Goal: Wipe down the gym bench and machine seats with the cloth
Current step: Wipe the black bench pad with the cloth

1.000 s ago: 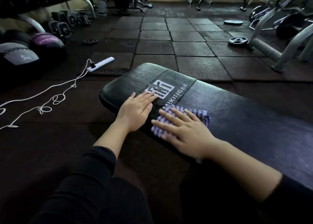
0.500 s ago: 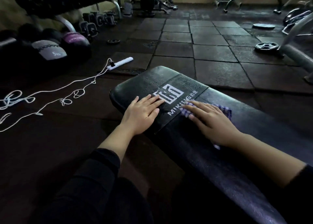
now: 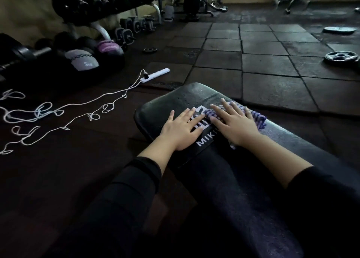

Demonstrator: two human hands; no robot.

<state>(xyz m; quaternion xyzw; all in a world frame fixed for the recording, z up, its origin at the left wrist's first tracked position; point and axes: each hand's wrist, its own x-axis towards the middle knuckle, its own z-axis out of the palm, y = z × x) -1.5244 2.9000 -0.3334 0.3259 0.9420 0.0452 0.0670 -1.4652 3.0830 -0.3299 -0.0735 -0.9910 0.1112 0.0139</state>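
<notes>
Over on the floor, a white power strip (image 3: 154, 75) trails its tangled cord, well apart from the action. Left hand (image 3: 180, 130) lies flat, fingers straight, bracing the gym bench (image 3: 167, 103) pad and holding nothing. Right hand (image 3: 234, 124) — fingers spread flat — presses the checked cloth (image 3: 257, 117) onto the logo end. Best here: keep the palm's weight even and sweep in overlapping strokes toward the far rounded edge — droplets show there.
</notes>
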